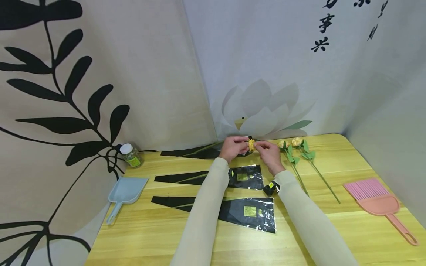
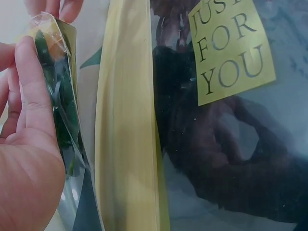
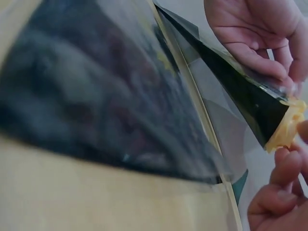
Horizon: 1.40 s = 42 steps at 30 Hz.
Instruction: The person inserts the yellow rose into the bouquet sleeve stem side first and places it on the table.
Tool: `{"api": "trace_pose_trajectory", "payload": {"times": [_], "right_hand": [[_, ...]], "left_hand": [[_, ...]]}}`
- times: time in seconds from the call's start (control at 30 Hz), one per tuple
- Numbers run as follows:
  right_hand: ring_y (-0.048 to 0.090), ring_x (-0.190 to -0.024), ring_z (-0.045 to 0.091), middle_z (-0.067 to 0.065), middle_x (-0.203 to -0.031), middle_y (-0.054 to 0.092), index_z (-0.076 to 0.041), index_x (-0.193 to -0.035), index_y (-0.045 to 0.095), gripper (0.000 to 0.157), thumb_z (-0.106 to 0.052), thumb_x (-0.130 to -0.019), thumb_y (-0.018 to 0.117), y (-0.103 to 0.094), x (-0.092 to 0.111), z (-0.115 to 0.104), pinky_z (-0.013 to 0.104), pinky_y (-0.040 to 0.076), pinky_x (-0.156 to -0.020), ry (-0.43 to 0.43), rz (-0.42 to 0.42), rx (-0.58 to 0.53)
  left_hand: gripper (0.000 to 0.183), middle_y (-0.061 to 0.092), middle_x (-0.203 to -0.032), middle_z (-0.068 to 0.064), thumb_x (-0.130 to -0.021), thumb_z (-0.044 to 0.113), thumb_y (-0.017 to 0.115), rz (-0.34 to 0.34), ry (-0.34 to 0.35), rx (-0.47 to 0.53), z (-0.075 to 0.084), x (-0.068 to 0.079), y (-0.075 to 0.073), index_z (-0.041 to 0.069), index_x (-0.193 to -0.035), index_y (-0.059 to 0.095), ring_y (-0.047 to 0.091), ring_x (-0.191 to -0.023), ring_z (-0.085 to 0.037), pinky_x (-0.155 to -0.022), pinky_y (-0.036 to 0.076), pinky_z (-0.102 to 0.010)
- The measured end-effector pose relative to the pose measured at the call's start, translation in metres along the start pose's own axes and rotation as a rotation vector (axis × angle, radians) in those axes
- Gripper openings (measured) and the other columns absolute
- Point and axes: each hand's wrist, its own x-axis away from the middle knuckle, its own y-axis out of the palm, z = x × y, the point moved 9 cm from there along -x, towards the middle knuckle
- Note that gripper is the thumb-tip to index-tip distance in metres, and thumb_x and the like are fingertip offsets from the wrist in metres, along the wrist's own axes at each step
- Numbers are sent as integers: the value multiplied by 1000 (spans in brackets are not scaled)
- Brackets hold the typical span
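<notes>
At the back of the table my left hand (image 1: 234, 148) holds a black and clear flower sleeve (image 3: 240, 91) near its wide mouth. A yellow rose (image 1: 251, 145) sits in that mouth, its petals (image 3: 286, 126) showing past the edge. From the other side my right hand (image 1: 271, 158) pinches at the petals with thumb and fingers. Inside the sleeve, green leaves (image 2: 65, 103) show in the left wrist view. Two more filled sleeves, a middle one (image 1: 246, 177) and a front one (image 1: 246, 212), lie flat beneath my forearms, each with a gold label.
Two cream roses with green stems, one (image 1: 288, 155) beside the other (image 1: 309, 157), lie right of my hands. A pink dustpan (image 1: 379, 205) with a comb edge is at the far right. On the left are a blue dustpan (image 1: 128, 190) and a lidded jar (image 1: 132, 156). A cloth backdrop (image 1: 149, 74) stands behind.
</notes>
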Motion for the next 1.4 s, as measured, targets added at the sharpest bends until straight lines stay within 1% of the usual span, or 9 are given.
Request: {"api": "trace_pose_trajectory", "payload": {"times": [0.13,0.37,0.53,0.7,0.83,0.97,1.07,1.2,1.4], "right_hand": [[67,-89,30,6,-110,67,-8,-123,77,34,-33,-100,75,0,0,-2,24,56,-63,-18,6,9],[70,-86,38,12,-111,71,-8,-119,79,30,-30,-99,76,5,-2,-5,26,56,-56,-68,-3,63],[72,-85,27,14,-115,75,-10,-122,80,28,-26,-100,76,9,-3,-7,26,57,-59,-76,-17,97],[67,-81,18,14,-115,77,-10,-119,81,25,-24,-100,76,12,-4,-10,23,54,-60,-113,-29,123],[66,-85,18,16,-122,76,-6,-122,79,26,-22,-102,72,17,-5,-8,22,53,-62,-114,-90,124],[65,-86,9,22,-128,73,-1,-130,74,30,-16,-105,67,23,-6,-8,18,53,-66,-127,-166,116],[61,-75,4,26,-128,72,3,-136,69,33,-13,-108,62,28,-7,-7,18,50,-62,-130,-227,96],[56,-65,9,30,-128,71,6,-141,63,36,-9,-109,56,34,-7,-7,20,44,-55,-113,-293,51],[61,-71,15,31,-130,70,8,-143,60,38,-7,-109,51,35,-8,-5,20,45,-55,-96,-308,41]], "left_hand": [[20,82,-98,-10,-93,5,76,-7,-3,0,1,2,1,9,-112,83,77,-77,-14,-72,67,-28],[25,81,-104,-9,-96,6,75,-14,5,-18,8,8,5,5,-120,80,78,-82,-15,-77,67,-30],[28,81,-104,-10,-96,6,74,-36,23,-15,14,10,10,0,-123,78,78,-81,-15,-78,67,-31],[28,80,-99,-10,-95,6,76,-40,20,1,15,10,10,-1,-122,78,77,-76,-14,-74,67,-29],[28,81,-99,-10,-95,5,75,-40,12,8,14,12,11,-2,-122,78,76,-75,-13,-74,66,-28],[27,81,-101,-13,-94,5,75,-33,10,13,14,14,12,-3,-120,78,76,-76,-12,-75,66,-27],[26,81,-100,-13,-94,5,76,-25,8,18,13,15,13,-3,-118,78,75,-76,-11,-74,65,-25],[19,81,-100,-12,-94,4,77,-23,-4,39,10,14,12,1,-112,81,75,-77,-12,-72,65,-23],[17,81,-100,-11,-94,3,76,-25,-18,83,2,10,13,3,-110,82,76,-77,-12,-72,65,-22]]}}
